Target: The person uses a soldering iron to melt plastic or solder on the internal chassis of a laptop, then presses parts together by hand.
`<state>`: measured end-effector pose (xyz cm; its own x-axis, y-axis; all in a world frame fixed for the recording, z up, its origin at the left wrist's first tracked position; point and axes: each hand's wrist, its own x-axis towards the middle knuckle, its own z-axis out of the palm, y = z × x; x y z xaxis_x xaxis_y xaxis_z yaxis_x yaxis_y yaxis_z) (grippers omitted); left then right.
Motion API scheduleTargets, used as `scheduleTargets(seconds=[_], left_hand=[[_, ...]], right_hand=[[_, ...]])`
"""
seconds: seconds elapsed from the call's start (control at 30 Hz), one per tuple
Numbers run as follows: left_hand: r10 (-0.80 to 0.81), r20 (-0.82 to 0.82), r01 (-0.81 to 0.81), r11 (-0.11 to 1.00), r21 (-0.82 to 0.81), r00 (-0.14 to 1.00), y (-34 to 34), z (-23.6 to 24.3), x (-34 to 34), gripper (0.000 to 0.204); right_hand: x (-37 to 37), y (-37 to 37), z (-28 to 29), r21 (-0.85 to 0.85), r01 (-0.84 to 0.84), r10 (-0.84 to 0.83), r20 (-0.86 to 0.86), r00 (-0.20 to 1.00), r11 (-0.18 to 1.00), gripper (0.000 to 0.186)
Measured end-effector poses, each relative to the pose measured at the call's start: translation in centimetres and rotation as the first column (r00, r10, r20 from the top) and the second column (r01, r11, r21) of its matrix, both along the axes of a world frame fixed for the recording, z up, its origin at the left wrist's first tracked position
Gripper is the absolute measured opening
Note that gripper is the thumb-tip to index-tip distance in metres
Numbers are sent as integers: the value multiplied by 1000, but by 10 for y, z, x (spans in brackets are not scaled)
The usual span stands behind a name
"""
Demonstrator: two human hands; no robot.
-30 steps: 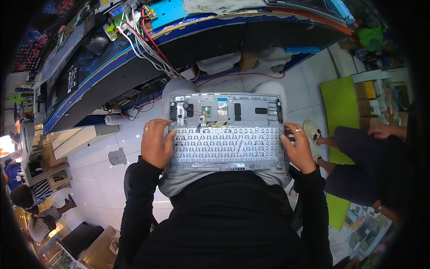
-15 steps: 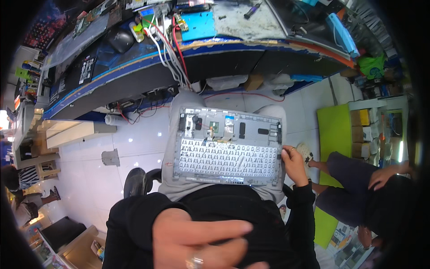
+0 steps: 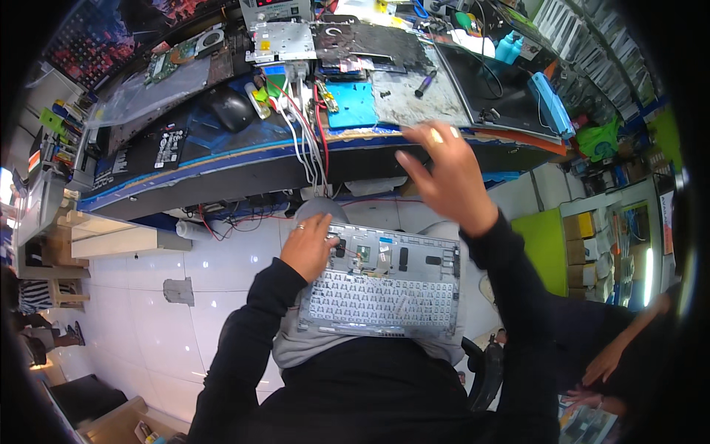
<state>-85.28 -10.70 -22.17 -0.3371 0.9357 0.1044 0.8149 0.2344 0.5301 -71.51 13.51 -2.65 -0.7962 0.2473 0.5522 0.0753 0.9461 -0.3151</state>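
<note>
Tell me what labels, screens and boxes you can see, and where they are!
Label: white rectangle stuck on a flat black part, left side of the bench.
Screen: dark, switched-off flat panel lying at the right of the bench.
Poster: dark, colourful picture on the wall, upper left.
Boxes: small yellow packs on shelves, right edge.

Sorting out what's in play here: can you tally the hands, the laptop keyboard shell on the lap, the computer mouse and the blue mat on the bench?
Hands: 2, left hand on the keyboard shell, right hand raised, empty
Keyboard shell: 1
Computer mouse: 1
Blue mat: 1
Total: 5
</note>
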Motion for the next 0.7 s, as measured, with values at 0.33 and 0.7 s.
scheduleTargets(seconds=[0.33, 0.7], left_hand=[[-8, 45, 7, 1000, 20, 999, -28, 15, -50, 43], [15, 42, -16, 1000, 23, 999, -43, 13, -79, 45]], right_hand=[[-194, 105, 19, 538, -17, -129, 232, 964, 843, 60], [-242, 111, -6, 680, 23, -219, 203, 954, 732, 19]])
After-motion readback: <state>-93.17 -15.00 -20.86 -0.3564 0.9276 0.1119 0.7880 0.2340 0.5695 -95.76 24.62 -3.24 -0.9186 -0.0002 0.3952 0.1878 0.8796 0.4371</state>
